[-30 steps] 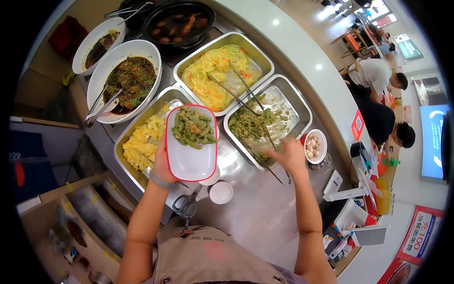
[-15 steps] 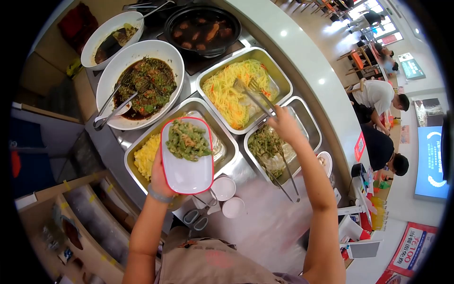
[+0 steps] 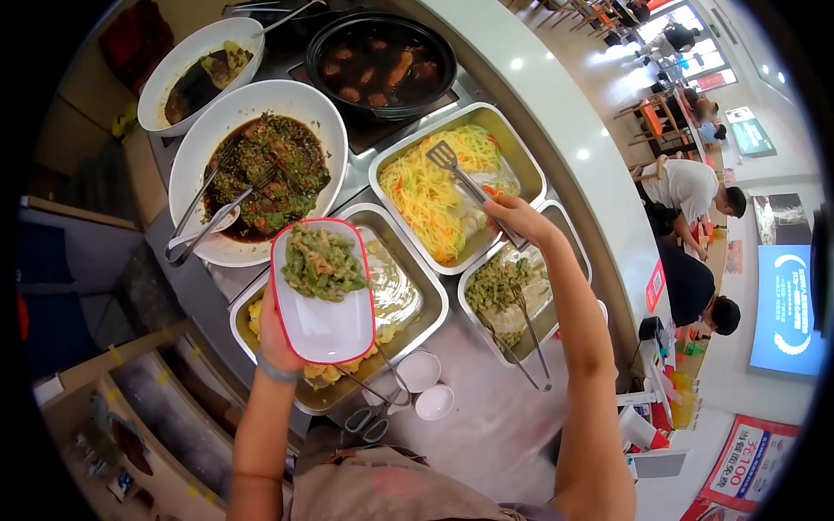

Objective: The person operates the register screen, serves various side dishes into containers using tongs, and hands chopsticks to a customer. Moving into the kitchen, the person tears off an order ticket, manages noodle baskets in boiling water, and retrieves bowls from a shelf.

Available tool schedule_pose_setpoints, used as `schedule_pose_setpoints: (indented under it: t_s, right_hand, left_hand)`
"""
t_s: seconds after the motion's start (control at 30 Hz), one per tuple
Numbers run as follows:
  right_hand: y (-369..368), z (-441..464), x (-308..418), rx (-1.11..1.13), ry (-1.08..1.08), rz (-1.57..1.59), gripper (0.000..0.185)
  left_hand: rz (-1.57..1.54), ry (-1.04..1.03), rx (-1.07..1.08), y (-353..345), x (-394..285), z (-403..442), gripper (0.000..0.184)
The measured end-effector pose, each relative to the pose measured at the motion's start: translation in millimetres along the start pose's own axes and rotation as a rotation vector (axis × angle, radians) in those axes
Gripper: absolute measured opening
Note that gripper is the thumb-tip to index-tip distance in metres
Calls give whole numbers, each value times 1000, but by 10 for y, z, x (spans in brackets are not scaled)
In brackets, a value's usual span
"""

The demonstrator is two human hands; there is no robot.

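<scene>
A metal counter [image 3: 499, 434] bears three steel trays [image 3: 408, 282], two white bowls [image 3: 323, 130] and two small cups [image 3: 434, 403].

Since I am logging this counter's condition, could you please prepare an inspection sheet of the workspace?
Surface: shiny silver metal counter, showing blurred reflections.
Job's things: red-rimmed white rectangular plate bearing chopped green vegetables; slotted silver metal tongs above a rectangular silver metal tray of yellow shreds.
Clutter: two small round white bowls, with grey-handled scissors nearby.
Hands: left hand holds the plate; right hand grips the tongs.
Cables: nothing seen on the counter.
Surroundings: curved white ledge; beyond it, a white-shirted person, a dark-shirted person and a large blue screen.
</scene>
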State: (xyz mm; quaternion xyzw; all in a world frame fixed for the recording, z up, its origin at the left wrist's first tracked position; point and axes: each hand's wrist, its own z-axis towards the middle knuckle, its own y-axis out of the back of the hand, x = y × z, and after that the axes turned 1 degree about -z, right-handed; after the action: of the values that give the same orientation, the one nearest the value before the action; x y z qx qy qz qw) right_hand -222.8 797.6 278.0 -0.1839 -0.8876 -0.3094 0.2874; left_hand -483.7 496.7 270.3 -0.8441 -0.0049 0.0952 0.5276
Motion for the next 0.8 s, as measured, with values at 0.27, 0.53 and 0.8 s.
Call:
schedule_pose_setpoints:
  t_s: [0.27, 0.53, 0.8]
  right_hand:
    - [130, 261, 62, 65, -154, -87, 50]
    - [30, 378, 48, -44, -25, 63, 41]
    - [14, 301, -181, -149, 252, 75, 37]
  left_hand:
    - [-5, 47, 94, -164, 37, 246, 51]
    - [-25, 23, 180, -306, 154, 549, 52]
    - [-76, 40, 169, -348, 221, 734, 49]
